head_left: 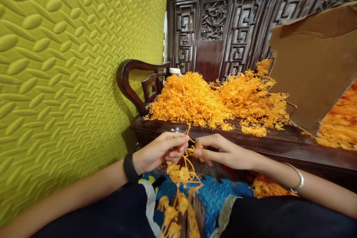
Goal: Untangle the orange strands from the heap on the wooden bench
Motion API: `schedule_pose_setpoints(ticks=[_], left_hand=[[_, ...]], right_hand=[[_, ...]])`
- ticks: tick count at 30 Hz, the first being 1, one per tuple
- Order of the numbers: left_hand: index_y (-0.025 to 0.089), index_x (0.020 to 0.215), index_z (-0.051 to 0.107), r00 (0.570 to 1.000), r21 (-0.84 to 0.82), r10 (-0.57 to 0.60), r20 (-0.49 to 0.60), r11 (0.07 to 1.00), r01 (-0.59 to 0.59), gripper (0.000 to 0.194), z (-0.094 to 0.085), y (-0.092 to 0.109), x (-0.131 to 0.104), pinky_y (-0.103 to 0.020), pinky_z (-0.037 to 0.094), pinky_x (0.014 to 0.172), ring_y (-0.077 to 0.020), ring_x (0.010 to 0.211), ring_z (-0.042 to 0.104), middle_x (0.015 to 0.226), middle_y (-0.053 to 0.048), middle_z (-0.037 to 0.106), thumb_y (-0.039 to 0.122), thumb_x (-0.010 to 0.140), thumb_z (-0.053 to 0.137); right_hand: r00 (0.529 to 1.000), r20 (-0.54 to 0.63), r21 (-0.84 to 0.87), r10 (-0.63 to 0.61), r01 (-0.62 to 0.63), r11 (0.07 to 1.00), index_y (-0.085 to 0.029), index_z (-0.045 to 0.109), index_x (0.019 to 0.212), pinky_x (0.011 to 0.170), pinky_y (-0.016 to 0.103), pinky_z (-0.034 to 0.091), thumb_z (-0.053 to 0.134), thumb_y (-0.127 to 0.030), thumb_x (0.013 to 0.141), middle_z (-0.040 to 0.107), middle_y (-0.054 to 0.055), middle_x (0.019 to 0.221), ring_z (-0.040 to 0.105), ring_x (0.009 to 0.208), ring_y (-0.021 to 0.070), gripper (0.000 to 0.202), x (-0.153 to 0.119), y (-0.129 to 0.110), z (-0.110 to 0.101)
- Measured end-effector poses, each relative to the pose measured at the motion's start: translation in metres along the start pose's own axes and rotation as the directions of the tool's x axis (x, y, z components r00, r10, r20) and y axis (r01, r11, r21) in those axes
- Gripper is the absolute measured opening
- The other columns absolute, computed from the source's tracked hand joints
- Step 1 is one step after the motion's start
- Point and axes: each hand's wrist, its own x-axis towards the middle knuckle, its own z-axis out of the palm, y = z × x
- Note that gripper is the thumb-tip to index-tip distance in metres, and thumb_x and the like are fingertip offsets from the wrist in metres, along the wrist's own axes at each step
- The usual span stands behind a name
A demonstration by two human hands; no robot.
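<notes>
While fingers curl, hands adjacent, pinching strands

- No words, brands, numbers or signs can be read anywhere in view.
- White-lidded container: no label can be made out; its lower part is mostly hidden.
- Dark wristband: no readable mark.
- Brown cardboard: no readable print on the side that shows.
</notes>
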Motion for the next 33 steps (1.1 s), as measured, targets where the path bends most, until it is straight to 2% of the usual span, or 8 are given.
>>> schedule_pose_setpoints(ticks=[6, 11, 15, 17, 20, 25, 29, 33], left_hand=[[0.015, 0.059, 0.050, 0.986, 0.219, -0.134, 0.102, 0.970, 0.109, 0.034, 0.005, -0.010, 0.001, -0.023, 0.013, 0.044, -0.0047, 0.044, 0.023, 0.051, 0.005, 0.036, 0.042, 0.078, 0.056], [0.015, 0.052, 0.048, 0.986, 0.280, -0.102, 0.130, 0.958, 0.062, 0.034, 0.002, -0.007, -0.007, -0.023, 0.015, 0.042, -0.0043, 0.041, 0.026, 0.047, 0.005, 0.036, 0.034, 0.078, 0.058], [0.015, 0.049, 0.046, 0.974, 0.194, 0.142, -0.179, 0.975, -0.107, 0.036, -0.023, -0.003, -0.021, -0.023, 0.010, 0.040, -0.0030, 0.038, 0.021, 0.045, 0.005, 0.035, 0.036, 0.075, 0.060], [0.015, 0.052, 0.046, 0.951, 0.126, 0.180, -0.251, 0.980, -0.152, 0.035, -0.032, -0.005, -0.022, -0.022, 0.015, 0.041, -0.0029, 0.038, 0.024, 0.044, 0.006, 0.035, 0.038, 0.076, 0.059], [0.016, 0.055, 0.045, 0.939, 0.079, 0.181, -0.292, 0.983, -0.165, 0.034, -0.035, -0.009, -0.013, -0.020, 0.018, 0.042, -0.0034, 0.038, 0.026, 0.043, 0.007, 0.035, 0.039, 0.077, 0.058], [0.015, 0.059, 0.046, 0.927, 0.084, 0.198, -0.320, 0.980, -0.180, 0.033, -0.029, -0.011, -0.002, -0.019, 0.019, 0.042, -0.0038, 0.039, 0.028, 0.043, 0.007, 0.036, 0.039, 0.079, 0.056], [0.015, 0.062, 0.048, 0.892, 0.080, 0.247, -0.377, 0.969, -0.235, 0.029, -0.028, -0.010, -0.001, -0.018, 0.021, 0.043, -0.0036, 0.040, 0.028, 0.045, 0.007, 0.036, 0.036, 0.082, 0.054], [0.015, 0.064, 0.049, 0.886, 0.053, 0.268, -0.378, 0.962, -0.268, 0.027, -0.024, -0.008, 0.002, -0.017, 0.021, 0.042, -0.0038, 0.041, 0.028, 0.045, 0.007, 0.036, 0.033, 0.083, 0.053]], right_hand=[[0.962, 0.271, 0.094, 0.039, -0.067, 0.993, -0.012, 0.053, 0.068, 0.052, 0.018, 0.036, 0.048, -0.035, 0.087, 0.049, -0.002, 0.061, 0.043, 0.053, 0.0053, 0.031, -0.006, 0.013, -0.002], [0.946, 0.324, 0.042, -0.021, 0.008, 0.999, -0.013, 0.048, 0.057, 0.056, 0.020, 0.035, 0.050, -0.030, 0.087, 0.043, -0.003, 0.058, 0.040, 0.055, 0.0058, 0.034, -0.023, 0.014, -0.017], [0.999, -0.050, -0.201, 0.006, -0.016, 0.980, -0.015, 0.048, 0.058, 0.055, 0.021, 0.034, 0.046, -0.031, 0.089, 0.046, -0.001, 0.058, 0.044, 0.055, 0.0080, 0.035, -0.050, 0.023, -0.047], [0.959, -0.282, -0.381, 0.007, -0.119, 0.917, -0.016, 0.050, 0.064, 0.058, 0.022, 0.036, 0.045, -0.034, 0.089, 0.051, 0.001, 0.064, 0.048, 0.060, 0.0103, 0.031, -0.055, 0.035, -0.060], [0.876, -0.478, -0.597, -0.059, -0.275, 0.754, -0.017, 0.052, 0.070, 0.061, 0.024, 0.038, 0.044, -0.039, 0.088, 0.053, 0.003, 0.070, 0.050, 0.063, 0.0128, 0.029, -0.045, 0.059, -0.070], [0.856, -0.514, -0.713, -0.054, -0.392, 0.582, -0.015, 0.059, 0.090, 0.062, 0.026, 0.040, 0.043, -0.041, 0.087, 0.056, 0.007, 0.086, 0.054, 0.064, 0.0140, 0.031, -0.017, 0.097, -0.077], [0.813, -0.582, -0.712, 0.005, -0.513, 0.480, -0.012, 0.060, 0.101, 0.063, 0.026, 0.040, 0.047, -0.042, 0.085, 0.057, 0.010, 0.094, 0.057, 0.068, 0.0163, 0.036, -0.007, 0.105, -0.082], [0.774, -0.633, -0.721, 0.024, -0.600, 0.348, -0.015, 0.065, 0.087, 0.060, 0.026, 0.035, 0.042, -0.039, 0.088, 0.060, 0.009, 0.086, 0.058, 0.071, 0.0187, 0.033, 0.000, 0.099, -0.082]])
